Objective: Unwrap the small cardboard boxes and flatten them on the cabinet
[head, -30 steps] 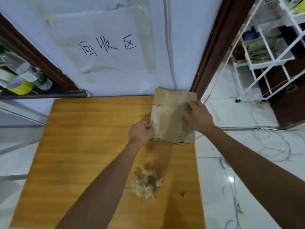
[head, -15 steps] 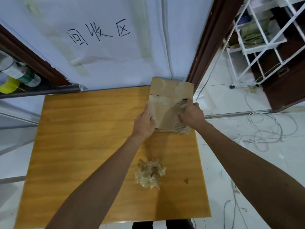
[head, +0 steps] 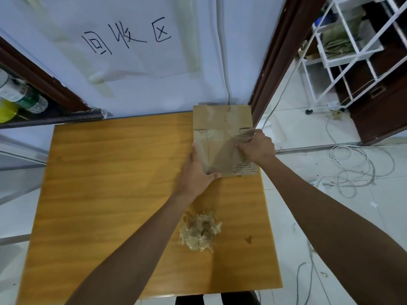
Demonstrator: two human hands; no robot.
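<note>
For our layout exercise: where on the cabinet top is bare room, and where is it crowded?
Free: cabinet top left of the left hand, to the wall. Crowded: far right corner, cardboard box and right hand; tape wad nearer.

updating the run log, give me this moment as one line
left hand: grips flattened cardboard box near-left corner | right hand: grips its torn right edge | place: far-right of cabinet top | tape wad: nearer, apart
</note>
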